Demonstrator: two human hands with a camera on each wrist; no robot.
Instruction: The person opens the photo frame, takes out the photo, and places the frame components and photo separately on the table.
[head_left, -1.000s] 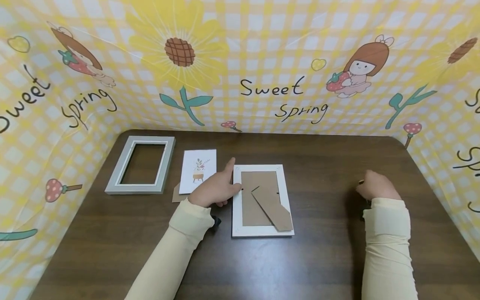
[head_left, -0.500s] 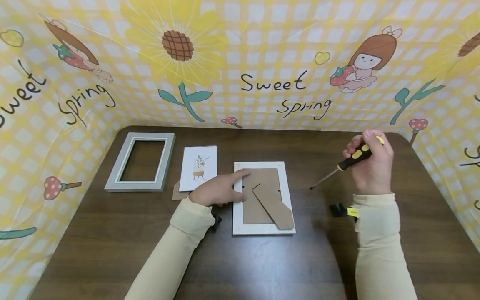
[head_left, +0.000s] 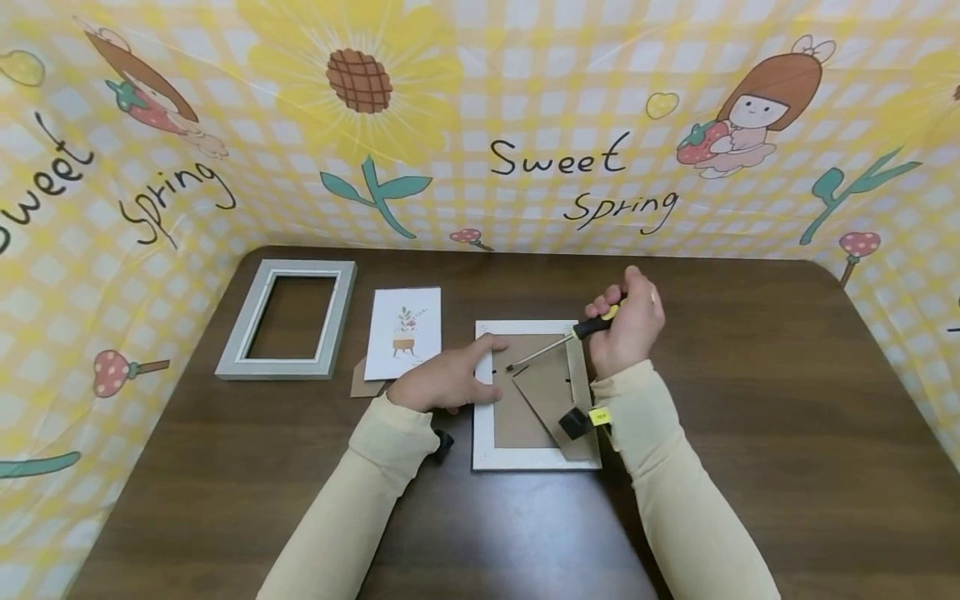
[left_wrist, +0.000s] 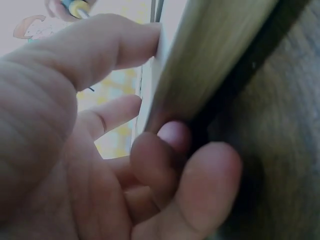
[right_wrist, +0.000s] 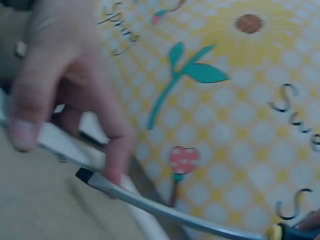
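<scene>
A white picture frame [head_left: 517, 459] lies face down, its tan backing [head_left: 517, 421] and easel leg [head_left: 542, 407] showing. My left hand [head_left: 442, 380] rests on its left edge, thumb and index finger stretched onto the border. In the left wrist view the other fingers [left_wrist: 152, 157] bend loosely against the frame's side. My right hand [head_left: 632, 327] grips a black and yellow flathead screwdriver [head_left: 592, 325] and holds it slanting over the backing. Its flat dark tip [right_wrist: 86, 175] is close to the left border, near my left fingertips and a small black tab [head_left: 494, 372].
To the left lies a grey frame [head_left: 345, 321] with an open middle. A plant picture card [head_left: 405, 304] overlaps a tan board piece [head_left: 365, 385] between the two frames. Yellow checked cloth [head_left: 420, 200] walls in the back and sides of the dark wooden table [head_left: 750, 400].
My right hand has picked up the screwdriver from the right side and carried it left, over the frame's backing. My left index finger has shifted onto the frame's border.
</scene>
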